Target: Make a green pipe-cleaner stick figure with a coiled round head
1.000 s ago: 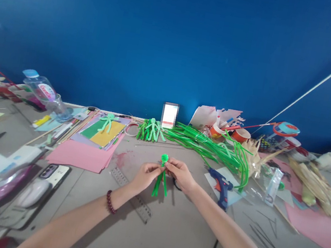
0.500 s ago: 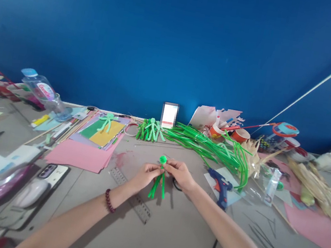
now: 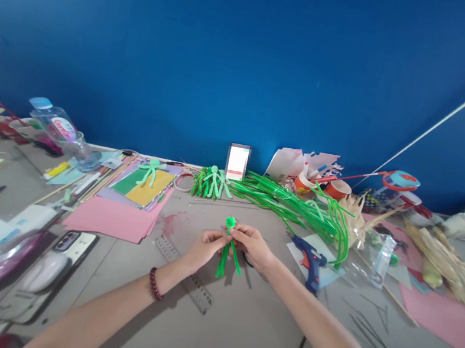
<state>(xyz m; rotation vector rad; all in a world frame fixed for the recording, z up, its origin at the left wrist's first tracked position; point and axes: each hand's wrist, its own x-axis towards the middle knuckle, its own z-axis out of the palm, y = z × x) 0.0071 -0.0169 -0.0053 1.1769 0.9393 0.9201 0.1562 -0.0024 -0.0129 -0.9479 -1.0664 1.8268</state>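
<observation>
Between my two hands is a green pipe-cleaner figure (image 3: 223,258), with a coiled round head on top and loose legs hanging below. My left hand (image 3: 210,244) pinches it from the left, just under the head. From the right, my right hand (image 3: 254,244) grips it at about the same height. Fingertips of both hands nearly meet and hide the figure's neck. Under my left wrist a clear ruler (image 3: 198,294) lies slantwise on the grey table (image 3: 250,327). Several finished green pipe-cleaner figures (image 3: 213,182) stand at the back by the wall.
A long bundle of green pipe cleaners (image 3: 286,198) lies behind my hands. At right sits a blue glue gun (image 3: 309,261) on paper, its cord trailing forward. Pink paper sheets (image 3: 112,219), a phone (image 3: 78,246) and a plastic bottle (image 3: 58,125) are on the left.
The pipe-cleaner figure has turned slightly between my fingers; one leg now splays out to the right while the others hang close together. My hands stay in nearly the same place.
</observation>
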